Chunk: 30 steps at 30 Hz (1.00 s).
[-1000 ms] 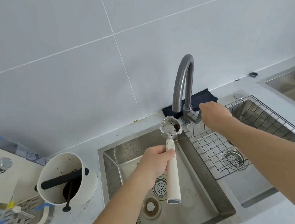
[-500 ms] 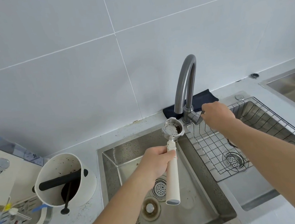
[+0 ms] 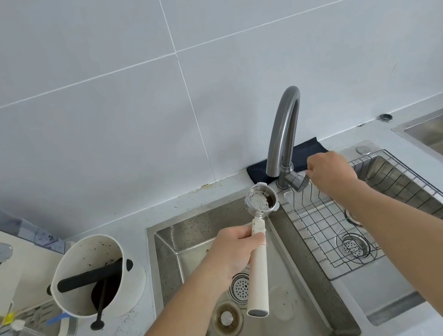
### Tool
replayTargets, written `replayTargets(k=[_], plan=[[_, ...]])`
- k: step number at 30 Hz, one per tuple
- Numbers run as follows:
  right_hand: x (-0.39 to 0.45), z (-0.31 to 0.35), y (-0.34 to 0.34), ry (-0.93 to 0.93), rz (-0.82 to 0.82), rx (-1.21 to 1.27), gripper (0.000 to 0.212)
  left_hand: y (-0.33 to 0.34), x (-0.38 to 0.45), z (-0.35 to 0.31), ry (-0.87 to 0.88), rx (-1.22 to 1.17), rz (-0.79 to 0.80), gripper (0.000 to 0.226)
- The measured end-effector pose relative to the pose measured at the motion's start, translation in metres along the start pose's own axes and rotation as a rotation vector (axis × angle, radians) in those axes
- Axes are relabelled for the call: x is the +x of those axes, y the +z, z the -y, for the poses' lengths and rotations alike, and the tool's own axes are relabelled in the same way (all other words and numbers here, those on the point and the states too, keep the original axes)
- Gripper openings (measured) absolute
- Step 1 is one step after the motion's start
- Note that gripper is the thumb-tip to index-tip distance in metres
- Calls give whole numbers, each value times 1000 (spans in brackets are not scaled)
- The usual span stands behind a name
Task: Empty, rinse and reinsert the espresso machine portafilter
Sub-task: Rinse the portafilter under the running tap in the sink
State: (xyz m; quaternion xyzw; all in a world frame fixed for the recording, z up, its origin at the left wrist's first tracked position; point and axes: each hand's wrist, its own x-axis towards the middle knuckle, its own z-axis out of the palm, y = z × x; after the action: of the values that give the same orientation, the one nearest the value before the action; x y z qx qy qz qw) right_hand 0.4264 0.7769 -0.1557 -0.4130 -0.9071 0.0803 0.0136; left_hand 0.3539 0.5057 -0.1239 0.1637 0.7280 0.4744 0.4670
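My left hand [image 3: 234,252] grips the white handle of the portafilter [image 3: 258,274] over the left sink basin [image 3: 168,245]. Its metal basket [image 3: 261,199] faces up below the spout of the grey faucet [image 3: 282,130], with water bubbling in it and dark coffee residue on its right side. My right hand [image 3: 328,173] is closed on the faucet lever [image 3: 298,182] at the tap's base. The espresso machine [image 3: 9,277] stands at the far left, partly out of frame.
A white knock box [image 3: 94,273] with a black bar and coffee grounds sits left of the sink. A wire rack [image 3: 384,204] lies across the right basin. A dark cloth [image 3: 306,148] lies behind the faucet. A second sink [image 3: 442,131] is at the far right.
Water now foams in the basket, which showed mostly dark grounds a second ago. My right hand has stayed on the lever; the portafilter has held its place under the spout.
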Motion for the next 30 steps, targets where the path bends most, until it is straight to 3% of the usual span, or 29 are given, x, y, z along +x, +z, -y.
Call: replayTargets(k=[30], plan=[[-9,-1,-3,21,-17,72,21,5,13,12,-19,-94,65,15]])
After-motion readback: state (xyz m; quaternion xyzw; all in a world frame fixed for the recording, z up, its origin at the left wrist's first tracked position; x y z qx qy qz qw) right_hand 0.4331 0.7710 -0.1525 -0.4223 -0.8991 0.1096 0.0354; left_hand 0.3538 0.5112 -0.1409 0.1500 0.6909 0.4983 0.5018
